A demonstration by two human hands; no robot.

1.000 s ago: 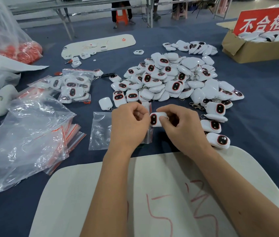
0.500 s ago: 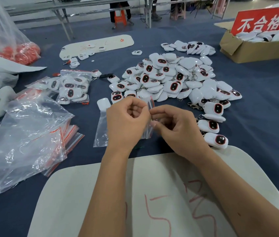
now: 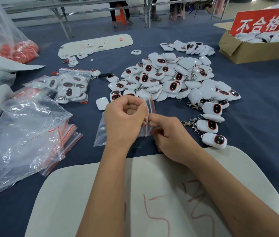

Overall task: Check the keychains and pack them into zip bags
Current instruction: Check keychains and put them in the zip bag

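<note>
Just in front of the keychain pile (image 3: 173, 77), toward the person, a small clear zip bag (image 3: 101, 132) with a red seal strip is held up off the blue tabletop (image 3: 255, 117). The left hand (image 3: 123, 122) has its fingers curled and pinches the bag's mouth edge; the right hand (image 3: 171, 135) pinches the same edge from the other side, fingertips meeting the left hand's. Whether a keychain sits inside the bag cannot be told; the hands cover most of it.

Three loose keychains (image 3: 208, 125) with metal clasps lie at the pile's near right edge, just beside the right hand. One white keychain (image 3: 102, 103), face down, lies at the pile's near left edge, beside the left hand.

Left of the pile rests a filled zip bag (image 3: 72, 86) of keychains. Nearer the person from that bag, a stack of empty zip bags (image 3: 67, 134) lies partly under a large clear plastic bag (image 3: 24, 134).

Nearest the person, in front of the pile, is a white board (image 3: 84, 194) with red marks; both forearms cross it. Right of and beyond the pile stands a cardboard box (image 3: 255, 50) holding white items, with a red sign (image 3: 263, 21) above it.
</note>
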